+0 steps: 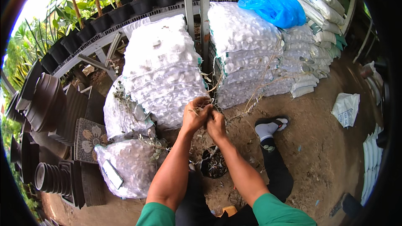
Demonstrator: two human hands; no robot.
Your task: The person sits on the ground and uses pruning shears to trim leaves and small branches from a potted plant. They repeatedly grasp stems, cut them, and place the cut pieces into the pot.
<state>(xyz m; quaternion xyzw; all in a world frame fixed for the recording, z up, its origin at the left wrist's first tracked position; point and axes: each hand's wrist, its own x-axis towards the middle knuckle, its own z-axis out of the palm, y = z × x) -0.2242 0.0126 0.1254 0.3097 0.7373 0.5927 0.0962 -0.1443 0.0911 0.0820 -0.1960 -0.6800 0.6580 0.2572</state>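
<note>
My left hand (195, 116) and my right hand (216, 125) meet in the middle of the view, in front of the stacked sacks. Thin dry stems (197, 110) of a plant are pinched in my left hand. The fingers of my right hand close on the same plant, just beside the left; what exactly they grip is hidden. Long thin branches with small pale leaves (157, 153) spread out to both sides. Below my hands, between my forearms, a black plant pot (214, 163) with dark, coarse filling stands on the soil.
Net sacks of white stones (166, 78) rise ahead, with a blue plastic bag (276, 9) on the right stack. A phone (112, 174) lies on a low sack at left. Dark pots (45, 103) are piled far left. My sock-covered foot (267, 129) rests on the soil.
</note>
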